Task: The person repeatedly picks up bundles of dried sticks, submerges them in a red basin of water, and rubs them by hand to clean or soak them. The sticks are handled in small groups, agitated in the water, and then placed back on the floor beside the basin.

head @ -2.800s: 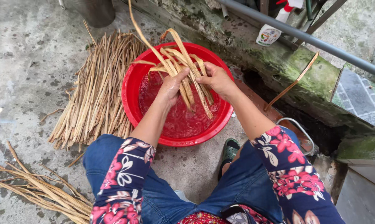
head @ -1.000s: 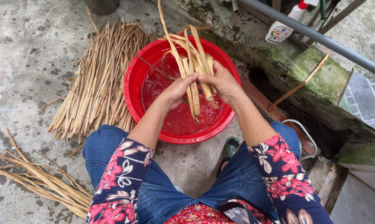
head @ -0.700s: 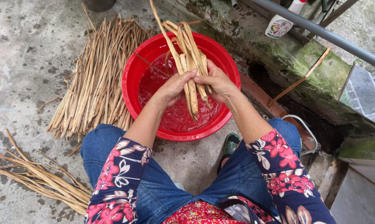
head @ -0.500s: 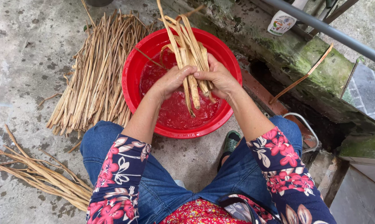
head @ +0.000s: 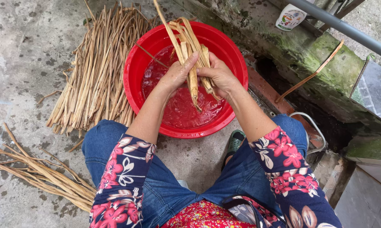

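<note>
Nearest the camera sit the person's bent knees in blue jeans point(head: 156, 190), with floral sleeves point(head: 118, 177) running forward along both forearms. Just beyond the knees, both hands meet over a red plastic basin point(head: 133, 84) holding shallow water. The left hand point(head: 175, 76) is curled around a bunch of tan reed stalks point(head: 190, 42), its fingers wrapped over the front of the bundle. The right hand point(head: 220, 76) grips the same bunch from the other side, fingers closed on the stalks, so the two hands press together around it. The bunch stands nearly upright, its lower ends hanging just above or into the water and its upper ends reaching past the basin's far rim. To the left of the basin, touching its side, lies a large heap of dry stalks point(head: 93, 71) spread on the wet concrete floor point(head: 26, 55). A smaller pile of thicker stalks point(head: 34, 169) lies near the left knee. Farther right runs a mossy stone ledge point(head: 325, 71), with a loose curved strip point(head: 313, 71) leaning on it, and a white plastic bottle point(head: 289, 17) stands beyond, under a grey metal rail point(head: 346, 29).
</note>
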